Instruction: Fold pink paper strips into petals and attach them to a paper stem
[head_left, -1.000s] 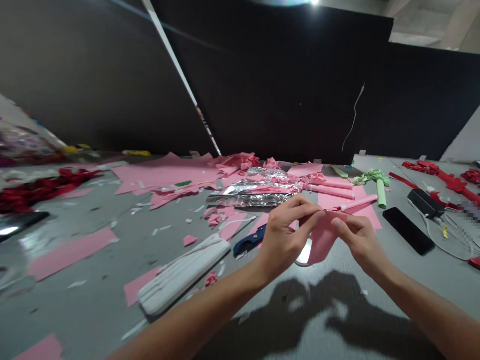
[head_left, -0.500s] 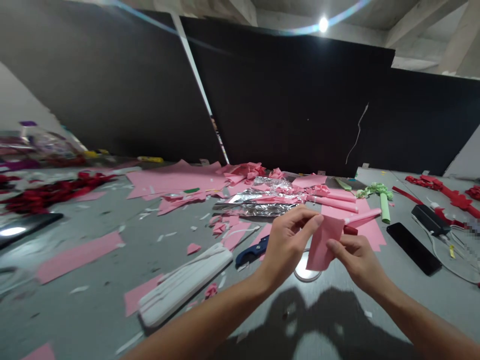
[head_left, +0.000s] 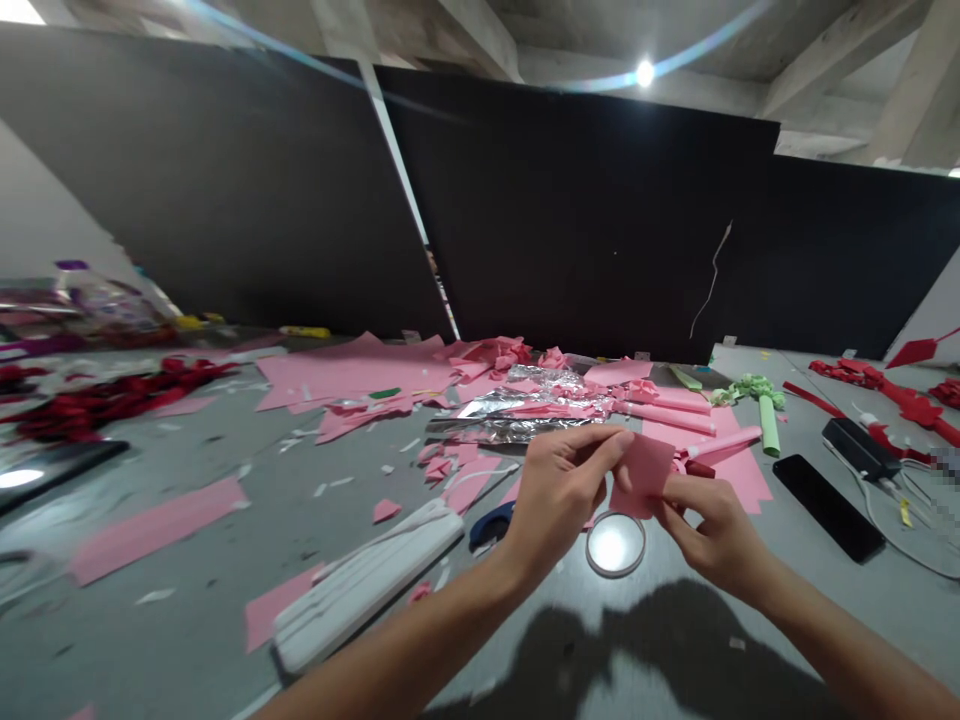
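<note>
A small piece of pink paper point(head_left: 646, 470) is held up above the table between my two hands. My left hand point(head_left: 566, 490) pinches its upper left edge between thumb and fingers. The lower right edge is gripped by my right hand point(head_left: 701, 520), fingers curled in. Just below the paper lies a round, shiny disc with a rim point(head_left: 616, 545). Behind my hands spread pink paper scraps, rolled pink tubes point(head_left: 667, 415) and crinkled silver foil point(head_left: 495, 415). A dark blue tool point(head_left: 491, 525) sits left of my left wrist, partly hidden by it.
A white, flat elongated object point(head_left: 367, 585) and pink strips point(head_left: 161, 530) lie to the left on the grey table point(head_left: 187, 650). At right are a black phone point(head_left: 829, 507), a black charger point(head_left: 860, 449) with cables and a green paper flower point(head_left: 757, 395). Black panels point(head_left: 585, 210) stand behind.
The pink paper has tilted and appears shorter, its lower edge now higher. My right hand has shifted along it, and the round disc shows fully. The whole view has moved slightly.
</note>
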